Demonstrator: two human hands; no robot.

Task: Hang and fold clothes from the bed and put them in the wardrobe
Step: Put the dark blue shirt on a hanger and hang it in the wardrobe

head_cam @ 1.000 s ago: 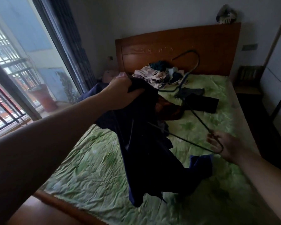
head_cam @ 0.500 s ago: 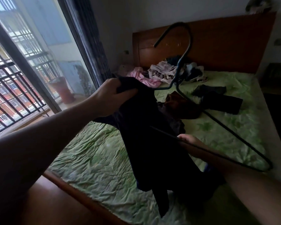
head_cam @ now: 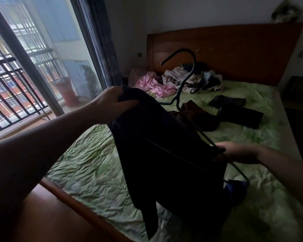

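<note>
The step in hand looks like getting a dark garment (head_cam: 164,154) onto a hanger (head_cam: 187,81), so it belongs to the hanging part of the job rather than the folding. The left hand (head_cam: 112,103) grips the top edge of the garment, fingers and thumb curled over the bunched cloth, and holds it up above the bed (head_cam: 87,165) so that the rest drapes down, with one narrow strip trailing lowest. The right hand (head_cam: 238,152) is at the garment's right edge, by the hanger's sloping arm; its fingers seem closed on the wire there, though the dark cloth hides them in part, so whether it also pinches fabric cannot be told. The hanger is tilted, its hook standing up in front of the wooden headboard (head_cam: 234,49), one shoulder tucked under the cloth near the left hand and the far corner poking out below the right wrist. The next move probably calls for seating the garment evenly over both shoulders of the hanger (the wire is thin and the cloth looks limp, so it may slide off the lower end). More clothes wait on the bed: a pink piece (head_cam: 152,84), a mixed heap (head_cam: 194,79) by the headboard and some dark items (head_cam: 234,110) lying flat.
</note>
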